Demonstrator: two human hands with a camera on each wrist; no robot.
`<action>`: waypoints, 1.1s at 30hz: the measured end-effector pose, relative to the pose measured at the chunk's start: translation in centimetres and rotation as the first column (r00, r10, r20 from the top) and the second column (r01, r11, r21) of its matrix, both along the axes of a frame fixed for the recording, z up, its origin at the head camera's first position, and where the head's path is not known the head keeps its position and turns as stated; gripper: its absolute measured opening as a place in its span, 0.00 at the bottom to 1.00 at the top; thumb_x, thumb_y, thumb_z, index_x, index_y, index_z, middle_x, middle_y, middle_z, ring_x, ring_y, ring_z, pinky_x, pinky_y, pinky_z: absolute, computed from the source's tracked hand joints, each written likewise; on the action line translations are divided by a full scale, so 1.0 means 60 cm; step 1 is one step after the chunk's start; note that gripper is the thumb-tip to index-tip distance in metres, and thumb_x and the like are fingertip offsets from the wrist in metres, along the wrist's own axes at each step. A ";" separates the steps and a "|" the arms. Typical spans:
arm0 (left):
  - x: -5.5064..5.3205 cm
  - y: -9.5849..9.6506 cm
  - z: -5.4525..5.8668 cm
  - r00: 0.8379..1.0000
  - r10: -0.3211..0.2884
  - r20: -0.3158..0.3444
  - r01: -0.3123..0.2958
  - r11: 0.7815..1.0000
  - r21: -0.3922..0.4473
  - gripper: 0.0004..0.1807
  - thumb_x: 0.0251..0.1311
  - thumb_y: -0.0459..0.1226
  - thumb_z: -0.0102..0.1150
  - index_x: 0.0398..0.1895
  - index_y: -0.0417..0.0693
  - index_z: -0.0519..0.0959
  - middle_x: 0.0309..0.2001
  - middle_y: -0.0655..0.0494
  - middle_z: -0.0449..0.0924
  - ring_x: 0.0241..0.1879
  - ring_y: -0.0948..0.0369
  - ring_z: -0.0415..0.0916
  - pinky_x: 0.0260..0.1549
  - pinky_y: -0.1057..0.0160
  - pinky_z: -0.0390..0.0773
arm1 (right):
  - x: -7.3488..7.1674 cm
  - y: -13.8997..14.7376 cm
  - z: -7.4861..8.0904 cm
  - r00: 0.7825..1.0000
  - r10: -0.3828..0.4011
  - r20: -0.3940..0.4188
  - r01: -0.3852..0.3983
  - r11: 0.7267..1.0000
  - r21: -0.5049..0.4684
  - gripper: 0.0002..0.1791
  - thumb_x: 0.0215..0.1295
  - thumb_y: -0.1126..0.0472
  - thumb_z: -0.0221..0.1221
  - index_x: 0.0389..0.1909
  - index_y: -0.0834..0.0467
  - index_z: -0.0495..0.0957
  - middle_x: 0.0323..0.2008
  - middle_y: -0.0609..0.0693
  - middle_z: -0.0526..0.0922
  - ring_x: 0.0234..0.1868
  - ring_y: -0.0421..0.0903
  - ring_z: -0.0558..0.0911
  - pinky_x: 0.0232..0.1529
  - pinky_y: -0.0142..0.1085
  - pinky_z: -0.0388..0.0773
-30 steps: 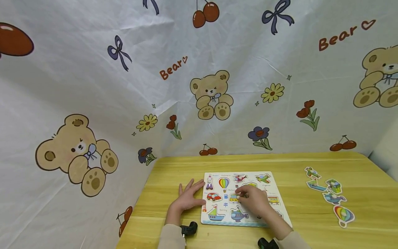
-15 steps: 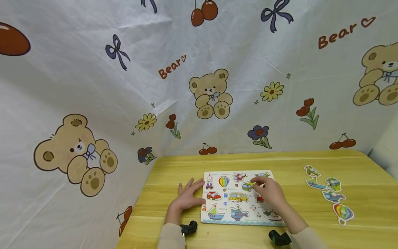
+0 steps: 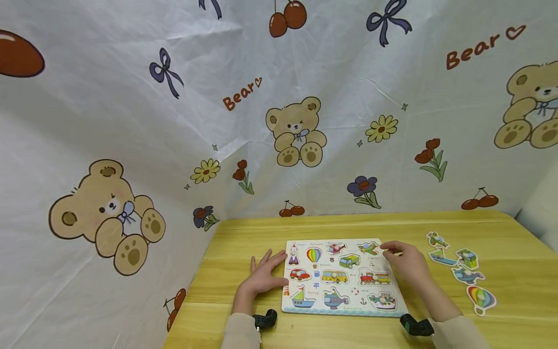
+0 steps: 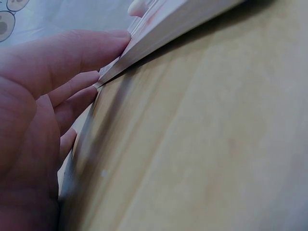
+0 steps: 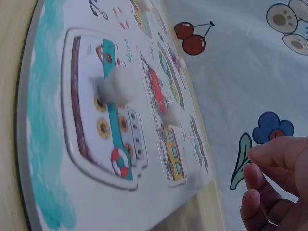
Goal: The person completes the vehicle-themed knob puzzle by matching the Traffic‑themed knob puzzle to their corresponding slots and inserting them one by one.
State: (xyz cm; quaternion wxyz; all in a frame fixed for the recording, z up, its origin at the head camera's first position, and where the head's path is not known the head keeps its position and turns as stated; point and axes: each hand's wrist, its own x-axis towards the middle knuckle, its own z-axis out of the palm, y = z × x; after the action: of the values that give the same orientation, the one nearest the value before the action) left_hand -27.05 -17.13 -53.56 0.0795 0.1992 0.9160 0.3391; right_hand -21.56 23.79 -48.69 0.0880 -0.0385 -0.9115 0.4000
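A white peg puzzle board [image 3: 331,310] with printed vehicles lies flat on the table. My left hand [image 3: 261,278] rests at its left edge, fingers spread and fairly straight; in the left wrist view, the thumb [image 4: 103,45] touches the board's side. My right hand [image 3: 405,261] hovers by the upper right corner, near the green plane piece [image 3: 368,248]. Its fingers bend loosely with nothing visible between them. Knobbed pieces sit on the board, among them the ship [image 5: 103,110], the train [image 3: 375,277], the yellow bus [image 3: 334,277] and the green truck [image 3: 349,261].
Right of the board lie several loose cutouts, including a hot-air balloon [image 3: 481,299], a blue submarine [image 3: 468,276] and a green truck shape [image 3: 467,259]. A bear-printed white cloth [image 3: 340,194] hangs behind the wooden table [image 3: 244,232].
My right hand has moved right, from over the bus past the truck to the board's upper right corner, uncovering the bus, truck and train. My left hand has stayed in place.
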 end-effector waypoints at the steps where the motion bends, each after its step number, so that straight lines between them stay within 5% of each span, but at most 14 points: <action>1: 0.000 0.000 0.000 1.000 0.001 0.000 -0.001 1.000 0.003 0.43 0.53 0.48 0.70 0.75 0.58 0.66 0.78 0.63 0.59 0.81 0.47 0.39 0.70 0.31 0.16 | 0.000 0.007 0.000 1.000 -0.009 0.000 0.009 1.000 0.006 0.16 0.69 0.61 0.56 0.51 0.65 0.82 0.43 0.60 0.82 0.43 0.55 0.79 0.35 0.34 0.72; 5: 0.000 0.000 -0.001 1.000 -0.003 -0.004 0.003 1.000 0.008 0.43 0.53 0.48 0.70 0.74 0.57 0.66 0.78 0.62 0.59 0.81 0.46 0.39 0.70 0.31 0.18 | 0.002 0.038 -0.003 0.999 -0.044 -0.003 0.044 0.999 0.021 0.16 0.69 0.61 0.55 0.52 0.66 0.81 0.43 0.63 0.82 0.42 0.57 0.80 0.33 0.35 0.73; 12: 0.000 -0.001 -0.002 1.000 0.005 -0.002 -0.005 1.000 0.003 0.43 0.53 0.48 0.70 0.75 0.57 0.66 0.78 0.62 0.59 0.81 0.47 0.39 0.70 0.31 0.17 | 0.000 0.085 -0.013 0.990 -0.144 0.010 0.144 0.989 0.029 0.19 0.73 0.58 0.52 0.54 0.66 0.81 0.53 0.71 0.80 0.52 0.68 0.78 0.39 0.50 0.75; 21: 0.002 0.000 0.001 1.000 -0.010 -0.007 0.010 1.000 0.017 0.44 0.52 0.47 0.71 0.75 0.55 0.66 0.78 0.59 0.59 0.81 0.44 0.39 0.69 0.30 0.17 | 0.002 0.137 -0.034 0.974 -0.224 -0.039 0.226 0.973 0.052 0.20 0.72 0.56 0.53 0.53 0.66 0.81 0.45 0.66 0.83 0.40 0.60 0.81 0.29 0.35 0.68; 26: 0.001 -0.001 0.002 1.000 -0.009 -0.012 0.009 1.000 0.003 0.43 0.53 0.47 0.70 0.75 0.56 0.66 0.78 0.60 0.59 0.81 0.45 0.39 0.70 0.30 0.17 | 0.002 0.156 -0.038 0.973 -0.231 -0.031 0.232 0.972 0.038 0.21 0.72 0.55 0.52 0.55 0.67 0.80 0.44 0.65 0.82 0.42 0.59 0.80 0.31 0.36 0.66; 33: 0.002 -0.001 0.001 1.000 -0.004 -0.009 0.004 1.000 0.001 0.43 0.53 0.48 0.70 0.75 0.57 0.66 0.78 0.61 0.59 0.81 0.45 0.39 0.70 0.30 0.18 | -0.001 0.168 -0.042 0.955 -0.297 0.006 0.296 0.955 0.034 0.22 0.69 0.57 0.54 0.56 0.68 0.78 0.49 0.71 0.81 0.51 0.70 0.76 0.40 0.50 0.68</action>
State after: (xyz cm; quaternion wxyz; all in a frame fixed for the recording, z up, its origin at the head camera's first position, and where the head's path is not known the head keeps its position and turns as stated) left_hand -26.92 -17.18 -53.53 0.0761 0.2027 0.9158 0.3384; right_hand -21.60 33.87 -51.20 0.1425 -0.1756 -0.9022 0.3673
